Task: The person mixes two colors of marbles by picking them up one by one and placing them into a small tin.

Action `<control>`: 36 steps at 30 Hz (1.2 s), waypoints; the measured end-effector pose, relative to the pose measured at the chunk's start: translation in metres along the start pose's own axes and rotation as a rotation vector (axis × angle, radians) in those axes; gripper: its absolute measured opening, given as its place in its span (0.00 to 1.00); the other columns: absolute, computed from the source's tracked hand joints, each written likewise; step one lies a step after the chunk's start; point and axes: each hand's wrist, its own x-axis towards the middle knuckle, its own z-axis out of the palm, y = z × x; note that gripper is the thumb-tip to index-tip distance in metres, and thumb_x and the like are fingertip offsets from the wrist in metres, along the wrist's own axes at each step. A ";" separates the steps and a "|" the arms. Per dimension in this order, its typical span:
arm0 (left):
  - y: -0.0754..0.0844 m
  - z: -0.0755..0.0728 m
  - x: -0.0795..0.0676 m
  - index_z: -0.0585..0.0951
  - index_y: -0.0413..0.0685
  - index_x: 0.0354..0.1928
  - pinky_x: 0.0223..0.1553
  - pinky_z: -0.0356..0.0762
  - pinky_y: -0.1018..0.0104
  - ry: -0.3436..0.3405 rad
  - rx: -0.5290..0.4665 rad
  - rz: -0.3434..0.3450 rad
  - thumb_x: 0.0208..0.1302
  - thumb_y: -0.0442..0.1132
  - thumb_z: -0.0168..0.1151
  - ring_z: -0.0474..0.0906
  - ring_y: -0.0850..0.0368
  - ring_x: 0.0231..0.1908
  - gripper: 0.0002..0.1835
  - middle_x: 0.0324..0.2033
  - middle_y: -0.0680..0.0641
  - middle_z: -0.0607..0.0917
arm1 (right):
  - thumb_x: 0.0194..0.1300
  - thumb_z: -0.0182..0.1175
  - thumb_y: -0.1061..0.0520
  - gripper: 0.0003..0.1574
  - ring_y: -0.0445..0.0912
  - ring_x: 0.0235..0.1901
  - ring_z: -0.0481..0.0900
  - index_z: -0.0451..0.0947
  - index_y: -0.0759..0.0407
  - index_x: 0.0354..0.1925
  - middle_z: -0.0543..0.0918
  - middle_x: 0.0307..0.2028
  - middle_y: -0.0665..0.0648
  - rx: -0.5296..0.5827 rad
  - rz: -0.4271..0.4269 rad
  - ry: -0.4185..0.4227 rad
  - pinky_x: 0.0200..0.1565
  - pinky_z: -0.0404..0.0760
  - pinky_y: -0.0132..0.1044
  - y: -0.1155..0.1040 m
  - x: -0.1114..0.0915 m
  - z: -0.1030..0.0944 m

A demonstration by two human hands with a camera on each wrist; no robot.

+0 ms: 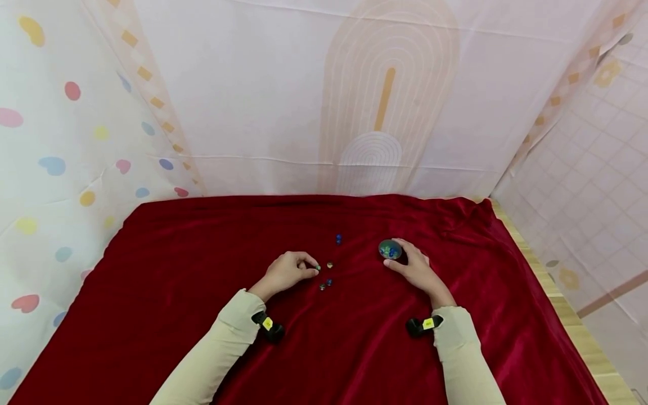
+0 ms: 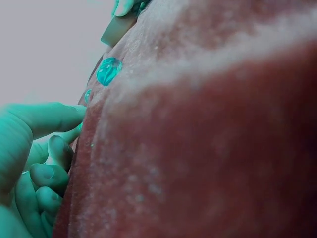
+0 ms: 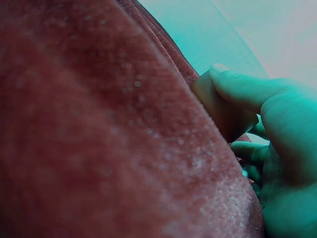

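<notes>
My left hand [image 1: 289, 271] pinches a small glass marble [image 1: 318, 268] between thumb and index finger, low over the red cloth. Just right of those fingertips lies a yellowish marble [image 1: 330, 264], and a greenish marble [image 1: 322, 287] and a blue one [image 1: 329, 282] sit nearer to me. Two dark blue marbles [image 1: 338, 239] lie farther back. With thumb and fingers around its side, my right hand [image 1: 416, 269] holds a small round cup [image 1: 383, 244] containing several blue and green marbles. The right wrist view shows the thumb against the cup's wall [image 3: 223, 111].
Dark red velvety cloth [image 1: 202, 337] covers the table, with folds toward the back right. A strip of bare wooden tabletop [image 1: 572, 320] shows along the right edge. Patterned fabric sheets [image 1: 253, 101] hang behind the table and at both sides.
</notes>
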 end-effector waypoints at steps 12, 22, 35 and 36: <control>0.006 0.001 0.002 0.85 0.50 0.38 0.25 0.67 0.68 -0.026 -0.092 0.026 0.61 0.41 0.67 0.68 0.59 0.20 0.06 0.18 0.51 0.75 | 0.67 0.60 0.49 0.42 0.62 0.71 0.51 0.56 0.59 0.72 0.57 0.72 0.65 0.000 0.003 0.001 0.68 0.39 0.61 0.003 -0.001 0.002; 0.014 0.008 0.010 0.85 0.49 0.38 0.23 0.65 0.70 -0.034 -0.095 0.067 0.60 0.40 0.66 0.66 0.60 0.19 0.06 0.16 0.51 0.73 | 0.66 0.60 0.49 0.42 0.61 0.71 0.53 0.57 0.59 0.71 0.58 0.72 0.65 -0.003 -0.005 0.005 0.66 0.41 0.61 0.005 0.000 0.004; 0.043 0.015 0.027 0.85 0.50 0.38 0.22 0.65 0.70 -0.049 -0.104 0.113 0.61 0.41 0.67 0.67 0.60 0.18 0.06 0.17 0.49 0.76 | 0.67 0.60 0.49 0.42 0.61 0.72 0.52 0.56 0.59 0.72 0.58 0.72 0.65 -0.005 -0.010 0.008 0.67 0.41 0.61 0.003 0.001 0.001; 0.044 0.017 0.028 0.85 0.50 0.38 0.22 0.65 0.70 -0.052 -0.105 0.110 0.61 0.41 0.67 0.67 0.60 0.17 0.06 0.17 0.50 0.75 | 0.67 0.60 0.49 0.42 0.61 0.72 0.52 0.56 0.59 0.72 0.58 0.72 0.65 -0.005 -0.012 0.007 0.67 0.41 0.61 0.003 0.001 0.001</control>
